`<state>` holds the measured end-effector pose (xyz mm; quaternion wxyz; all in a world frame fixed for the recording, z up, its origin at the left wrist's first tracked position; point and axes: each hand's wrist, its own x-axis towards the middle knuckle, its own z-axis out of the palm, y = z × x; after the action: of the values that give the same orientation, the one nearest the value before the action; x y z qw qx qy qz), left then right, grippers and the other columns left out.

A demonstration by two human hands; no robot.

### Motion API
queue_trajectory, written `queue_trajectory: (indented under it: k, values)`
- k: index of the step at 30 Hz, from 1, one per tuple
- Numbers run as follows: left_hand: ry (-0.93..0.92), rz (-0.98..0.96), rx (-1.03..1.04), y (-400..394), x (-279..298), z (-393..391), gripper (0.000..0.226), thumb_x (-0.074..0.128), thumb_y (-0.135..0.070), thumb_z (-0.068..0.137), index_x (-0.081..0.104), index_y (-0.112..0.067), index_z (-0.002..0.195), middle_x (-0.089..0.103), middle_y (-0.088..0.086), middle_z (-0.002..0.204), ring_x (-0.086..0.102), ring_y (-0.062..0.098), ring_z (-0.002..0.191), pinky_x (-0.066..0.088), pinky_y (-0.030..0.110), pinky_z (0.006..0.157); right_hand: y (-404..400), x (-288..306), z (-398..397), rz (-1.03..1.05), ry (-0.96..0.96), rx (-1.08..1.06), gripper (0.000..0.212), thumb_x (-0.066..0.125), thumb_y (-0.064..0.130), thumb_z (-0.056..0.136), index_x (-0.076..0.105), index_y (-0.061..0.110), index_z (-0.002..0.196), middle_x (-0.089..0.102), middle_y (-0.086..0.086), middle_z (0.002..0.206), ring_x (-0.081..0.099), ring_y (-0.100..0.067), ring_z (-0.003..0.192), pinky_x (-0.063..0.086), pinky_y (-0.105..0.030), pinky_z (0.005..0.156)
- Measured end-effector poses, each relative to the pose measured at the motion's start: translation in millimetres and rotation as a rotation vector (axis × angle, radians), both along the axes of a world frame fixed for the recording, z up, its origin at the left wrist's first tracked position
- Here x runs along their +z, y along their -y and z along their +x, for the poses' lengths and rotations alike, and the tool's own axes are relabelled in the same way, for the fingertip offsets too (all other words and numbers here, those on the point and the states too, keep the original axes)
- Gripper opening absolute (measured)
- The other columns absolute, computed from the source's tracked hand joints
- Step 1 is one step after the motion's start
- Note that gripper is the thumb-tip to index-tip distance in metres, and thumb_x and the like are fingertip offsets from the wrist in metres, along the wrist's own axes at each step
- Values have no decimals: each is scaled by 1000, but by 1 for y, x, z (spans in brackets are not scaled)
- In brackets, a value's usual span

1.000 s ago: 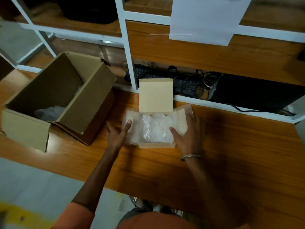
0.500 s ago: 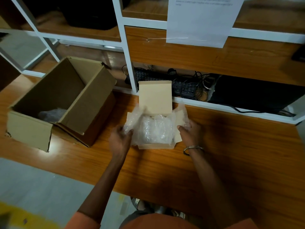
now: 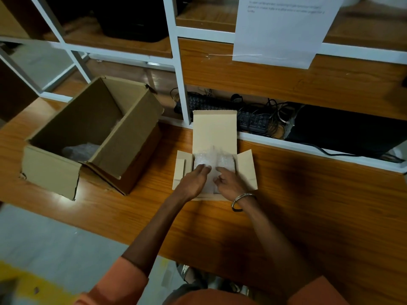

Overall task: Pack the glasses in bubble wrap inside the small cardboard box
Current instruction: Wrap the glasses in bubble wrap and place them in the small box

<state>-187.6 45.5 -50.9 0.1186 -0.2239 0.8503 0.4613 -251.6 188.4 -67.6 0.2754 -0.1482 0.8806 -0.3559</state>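
Observation:
The small cardboard box point(image 3: 246, 170) sits on the wooden table with its lid flap standing up at the back and both side flaps spread out. White bubble wrap point(image 3: 212, 160) fills its inside; the glasses are hidden under it. My left hand point(image 3: 193, 180) presses down on the wrap with straight fingers on the left side. My right hand point(image 3: 229, 182) rests on the wrap's right side with its fingers loosely bent; I cannot tell whether it pinches the wrap.
A large open cardboard box point(image 3: 92, 133) with some grey wrap at its bottom stands to the left. Behind the table, a white-framed shelf point(image 3: 180, 84) holds a black keyboard point(image 3: 224, 111) and tangled cables. A paper sheet point(image 3: 284, 29) hangs above.
The bubble wrap's loose ends, earlier held up at both sides of the box, are now folded inside. Both hands have moved inward onto the wrap's top.

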Motion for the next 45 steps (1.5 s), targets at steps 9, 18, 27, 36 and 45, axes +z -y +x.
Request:
queue_trajectory:
  k: [9, 18, 27, 36, 45]
  values:
    - [-210, -425, -456, 33, -16, -6, 55, 59, -14, 107, 51, -33, 157, 69, 11, 137, 68, 26, 114, 58, 39, 80, -8, -8, -17, 117, -262, 128, 69, 56, 10, 103, 34, 37, 162, 43, -6, 152, 59, -30, 120, 55, -40, 95]
    - [-198, -789, -659, 39, -31, -21, 58, 68, -45, 99, 58, -26, 153, 39, 19, 166, 32, 38, 157, 29, 54, 123, -1, -2, -40, 376, -552, 470, 63, 78, 39, 87, 54, 31, 144, 44, 0, 144, 37, -29, 139, 48, -47, 106]
    - [-227, -655, -688, 54, -31, -33, 56, 56, -56, 88, 75, -28, 133, 59, 12, 145, 53, 34, 134, 48, 49, 103, -8, 2, -69, 303, -504, 601, 38, 67, 48, 96, 76, 19, 118, 53, 0, 142, 48, -22, 132, 43, -39, 112]
    - [-359, -412, -381, 60, -39, -32, 70, 89, -38, 80, 52, -20, 137, 58, 2, 143, 70, 29, 110, 61, 39, 72, 1, -9, -67, 251, -606, 474, 29, 77, 48, 90, 79, 24, 107, 62, 1, 123, 56, -23, 116, 52, -41, 99]
    - [-525, -547, -689, 75, -63, -38, 35, 57, -54, 102, 85, -34, 107, 61, -5, 153, 35, 23, 157, 45, 49, 115, 0, -16, -64, 420, -762, 741, 33, 63, 50, 94, 78, 37, 120, 50, -4, 152, 45, -28, 133, 47, -48, 106]
